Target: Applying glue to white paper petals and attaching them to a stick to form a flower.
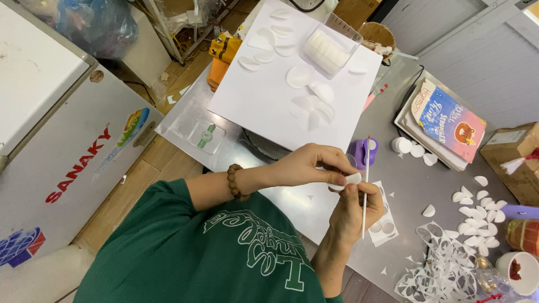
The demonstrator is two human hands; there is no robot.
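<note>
At the far left stands a white chest freezer (pixel 67 146) with a coloured logo on its lid, beside the wooden floor. Next comes the grey desk (pixel 404 185), seen from above by a person in a green shirt (pixel 185 252). On its left part lies a clear plastic sheet with a small green-labelled tag (pixel 208 136), and past it a large white board (pixel 269 101) strewn with curled white paper petals (pixel 311 106). A clear box (pixel 331 45) stacked with white round discs sits at the board's far edge.

The left hand (pixel 309 165), a brown bead bracelet (pixel 236 182) on its wrist, reaches across the body; its grip is closed, thumb and fingertips pinching a small white paper petal (pixel 352 178) held above the desk just in front of the chest. The right hand (pixel 356 210) sits directly below, touching the same petal, its grip closed around a thin white stick (pixel 366 185) with a red tip, held nearly upright against the petal's edge.

Just behind the hands is a purple paper punch (pixel 364 150). Further right lie a stack of white paper circles (pixel 401 145), a pile of books (pixel 443 120) with a colourful cover, and a scatter of finished petals (pixel 477 216). Punched paper scraps (pixel 438 275) heap at the near right, beside a small white cup (pixel 519 272) and a cardboard box (pixel 514 154).
</note>
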